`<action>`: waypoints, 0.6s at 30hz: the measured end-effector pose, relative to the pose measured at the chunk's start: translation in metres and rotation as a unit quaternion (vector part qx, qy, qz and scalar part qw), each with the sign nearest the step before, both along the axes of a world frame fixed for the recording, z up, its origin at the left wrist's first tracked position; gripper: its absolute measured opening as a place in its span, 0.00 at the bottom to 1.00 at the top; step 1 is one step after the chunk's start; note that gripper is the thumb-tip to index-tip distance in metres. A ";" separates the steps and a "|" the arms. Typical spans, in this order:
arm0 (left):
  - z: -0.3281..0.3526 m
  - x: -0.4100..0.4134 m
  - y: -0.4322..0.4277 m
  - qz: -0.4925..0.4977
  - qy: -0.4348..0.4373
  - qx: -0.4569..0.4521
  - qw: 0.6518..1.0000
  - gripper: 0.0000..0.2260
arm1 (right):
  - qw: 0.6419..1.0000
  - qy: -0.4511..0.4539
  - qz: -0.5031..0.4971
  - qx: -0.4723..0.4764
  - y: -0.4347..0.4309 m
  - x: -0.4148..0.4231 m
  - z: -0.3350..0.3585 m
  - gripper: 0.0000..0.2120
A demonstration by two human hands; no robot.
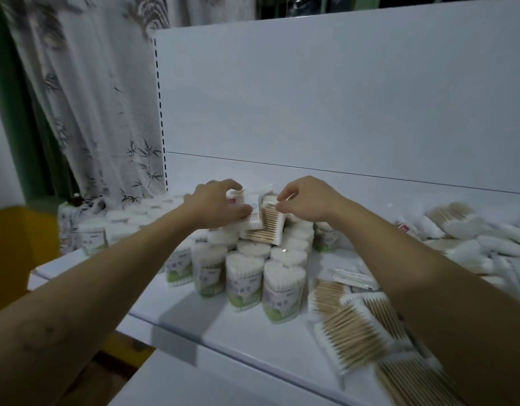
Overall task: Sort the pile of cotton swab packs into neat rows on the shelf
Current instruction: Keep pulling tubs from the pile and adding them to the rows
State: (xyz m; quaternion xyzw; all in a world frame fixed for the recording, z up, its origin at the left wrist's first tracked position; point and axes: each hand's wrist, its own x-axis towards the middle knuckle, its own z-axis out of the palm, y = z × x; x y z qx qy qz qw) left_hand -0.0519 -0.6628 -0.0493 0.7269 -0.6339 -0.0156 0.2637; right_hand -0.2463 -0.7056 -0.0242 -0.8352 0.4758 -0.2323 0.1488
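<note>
Head view shows your left hand [214, 200] curled round a flat swab pack [256, 218] and your right hand [305, 200] pinching the top edge of a wooden-stick pack [271, 228]. Both packs lie atop the heart-shaped tubs [282, 276], which stand in rows on the shelf [252, 341]. Loose flat packs [355, 326] lie scattered at right, so I judge plenty remains.

The left hand [216, 204] hid part of its pack [257, 221] (label [253, 207] unreadably blurred); flat packs [405, 379] right of the grip ran off-frame.
</note>
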 end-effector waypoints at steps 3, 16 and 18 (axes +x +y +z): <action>0.003 -0.012 -0.001 -0.002 -0.059 -0.041 0.997 0.22 | 1.000 -0.025 -0.007 0.004 0.006 -0.017 0.002 0.12; 0.004 -0.091 -0.005 -0.154 -0.152 -0.136 0.967 0.17 | 0.996 0.021 -0.081 -0.034 0.040 -0.102 0.004 0.19; 0.007 -0.112 -0.006 -0.181 -0.163 -0.127 0.962 0.17 | 0.992 0.042 -0.103 -0.052 0.044 -0.118 0.004 0.20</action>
